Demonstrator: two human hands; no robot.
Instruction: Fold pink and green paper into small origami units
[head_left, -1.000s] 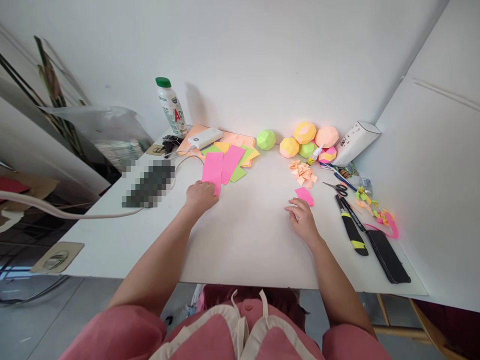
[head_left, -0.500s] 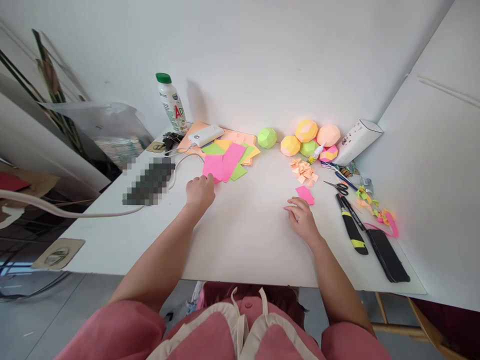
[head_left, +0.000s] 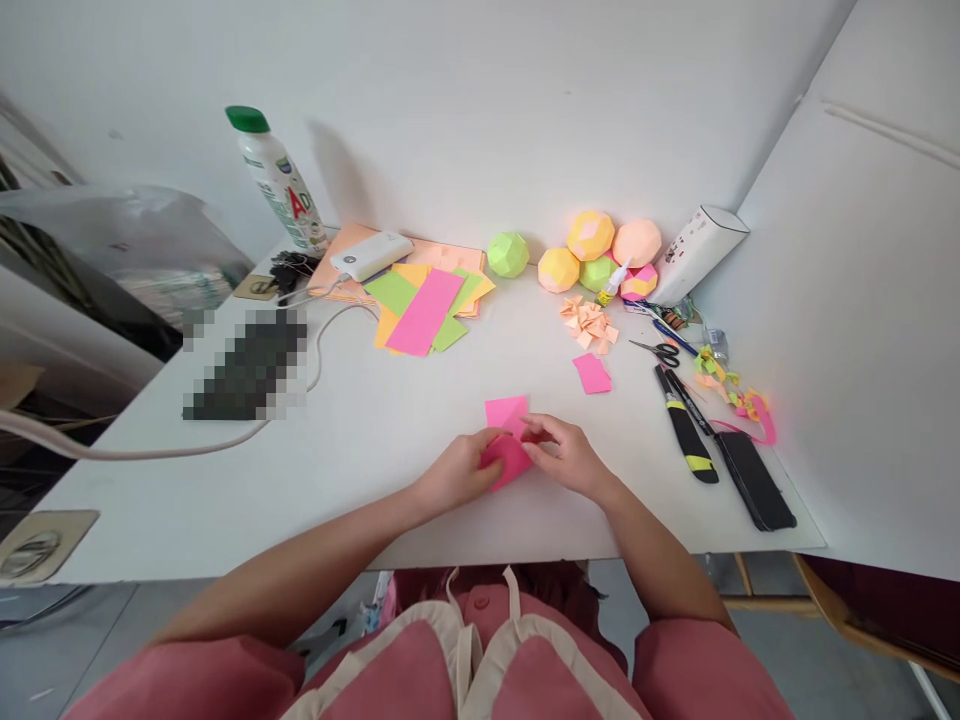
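A bright pink sheet of paper point(head_left: 508, 413) is between my hands near the front middle of the table, its lower part raised and bent. My left hand point(head_left: 463, 467) grips it from the left, thumb on the near side. From the right, my right hand point(head_left: 564, 455) pinches its edge between thumb and fingers. A small pink paper piece point(head_left: 593, 373) lies beyond my right hand. Farther back left, a pink strip point(head_left: 426, 312) tops a loose pile of green and yellow paper point(head_left: 450, 333).
Faceted paper balls point(head_left: 559, 270) and peach paper scraps point(head_left: 589, 322) sit at the back. Scissors point(head_left: 660, 352), a utility knife point(head_left: 690, 435) and a black phone-like case point(head_left: 756, 482) lie right. A bottle point(head_left: 281, 190), power bank point(head_left: 373, 256) and white cable point(head_left: 187, 452) are left.
My left hand has brought a pink sheet from the pile toward the front middle. My right hand has moved left and nearer to grip it too. The view has shifted slightly.
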